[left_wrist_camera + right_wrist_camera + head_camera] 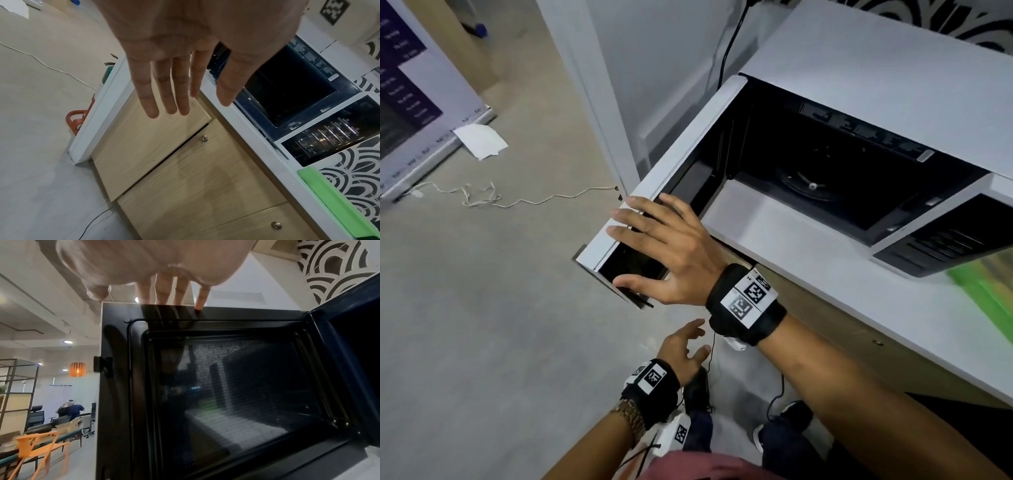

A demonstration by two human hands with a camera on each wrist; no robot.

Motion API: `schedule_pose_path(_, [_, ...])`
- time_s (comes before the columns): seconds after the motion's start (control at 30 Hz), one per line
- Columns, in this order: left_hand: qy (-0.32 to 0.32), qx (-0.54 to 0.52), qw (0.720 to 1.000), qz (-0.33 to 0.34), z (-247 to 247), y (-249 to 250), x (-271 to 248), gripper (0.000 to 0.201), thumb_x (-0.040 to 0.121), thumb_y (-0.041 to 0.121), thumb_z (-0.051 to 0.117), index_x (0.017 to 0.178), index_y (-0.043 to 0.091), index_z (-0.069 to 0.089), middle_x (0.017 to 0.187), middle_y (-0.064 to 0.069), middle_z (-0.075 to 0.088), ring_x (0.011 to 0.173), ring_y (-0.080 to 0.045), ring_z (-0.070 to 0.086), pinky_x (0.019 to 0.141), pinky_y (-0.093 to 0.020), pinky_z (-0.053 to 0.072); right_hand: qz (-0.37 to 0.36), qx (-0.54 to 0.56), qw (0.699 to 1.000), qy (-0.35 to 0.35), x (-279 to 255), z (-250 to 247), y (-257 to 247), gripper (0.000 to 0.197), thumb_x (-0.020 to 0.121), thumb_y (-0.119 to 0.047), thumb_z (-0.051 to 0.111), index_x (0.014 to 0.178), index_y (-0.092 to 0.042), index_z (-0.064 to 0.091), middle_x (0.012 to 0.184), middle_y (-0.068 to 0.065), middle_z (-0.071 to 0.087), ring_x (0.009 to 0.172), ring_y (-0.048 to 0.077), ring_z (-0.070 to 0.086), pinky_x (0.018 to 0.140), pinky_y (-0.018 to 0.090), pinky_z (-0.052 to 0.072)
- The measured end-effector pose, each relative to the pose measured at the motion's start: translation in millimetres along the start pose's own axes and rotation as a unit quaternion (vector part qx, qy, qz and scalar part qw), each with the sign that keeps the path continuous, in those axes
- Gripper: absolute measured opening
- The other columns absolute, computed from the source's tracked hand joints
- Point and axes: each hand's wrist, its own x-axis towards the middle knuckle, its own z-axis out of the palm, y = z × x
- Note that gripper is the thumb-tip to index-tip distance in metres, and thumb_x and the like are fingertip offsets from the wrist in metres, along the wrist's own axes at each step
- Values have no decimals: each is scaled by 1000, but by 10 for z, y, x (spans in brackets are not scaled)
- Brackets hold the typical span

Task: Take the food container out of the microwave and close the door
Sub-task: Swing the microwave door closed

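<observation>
The white microwave (876,65) stands on a white counter (808,250) with its door (688,144) swung wide open to the left. My right hand (664,250) rests on the door's top edge near its free end, fingers spread straight across it and thumb out along the dark inner side. The right wrist view shows the door's mesh window (226,386) and the fingers (164,290) reaching over its top. The cavity holds only the bare turntable (808,185); no food container shows inside. My left hand (685,346) hangs open and empty below the counter, in front of the cabinet.
Wooden drawer fronts (185,162) sit under the counter. A blurred green object (983,284) lies on the counter right of the microwave. A white partition (599,102) stands left of the door. A cord (517,202) and paper (481,140) lie on the floor.
</observation>
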Motion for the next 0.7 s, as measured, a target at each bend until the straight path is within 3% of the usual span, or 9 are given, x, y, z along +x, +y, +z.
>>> schedule_pose_path(0.13, [-7,-15,1000,-22,20,-165,-25,44,88,28,60,131,23,53,114,1,68,114,-14,61,90,-31,53,9,-2,1000,-12,-183,-211,-21,54,86,-51,73,116,-6,75,129,10,71,132,29,59,109,54,40])
schedule_pose_path(0.23, [-25,8,999,-30,7,-267,-90,42,88,28,59,130,25,52,109,5,69,90,-8,64,74,-12,47,20,-3,1000,-23,-447,-429,-14,64,89,-57,64,120,-2,73,133,13,68,137,31,54,109,56,40])
schedule_pose_path(0.3, [-37,28,999,-20,-11,-312,-127,43,87,29,61,130,26,52,107,7,69,77,-4,60,74,-11,45,24,-9,999,-30,-625,-585,-12,72,90,-63,54,122,0,71,138,14,64,140,31,50,109,57,40])
schedule_pose_path(0.4, [-46,23,998,-20,-31,-289,-108,40,85,28,65,124,26,57,104,8,70,86,-7,64,74,-12,47,46,-19,998,-44,-881,-837,15,82,85,-68,54,130,0,64,145,15,58,145,31,45,113,58,37])
schedule_pose_path(0.5, [-25,-3,1000,9,-27,-46,9,36,80,31,73,114,29,61,101,9,70,102,-9,66,76,-16,51,80,-34,996,-33,-1118,-1085,59,84,82,-63,65,133,3,61,147,18,55,145,33,44,113,59,38])
schedule_pose_path(0.6, [-11,-12,996,82,32,402,120,48,71,36,79,113,39,56,107,14,68,103,4,61,83,-15,49,115,-73,991,3,-1317,-1300,145,73,82,-45,80,130,7,62,144,20,56,142,34,47,113,56,42])
schedule_pose_path(0.7, [-26,-9,986,166,137,925,210,51,64,43,82,110,38,59,114,13,65,108,-2,59,93,-21,47,131,-97,986,46,-1469,-1489,290,55,88,-23,78,129,10,61,141,23,57,139,36,50,109,54,47])
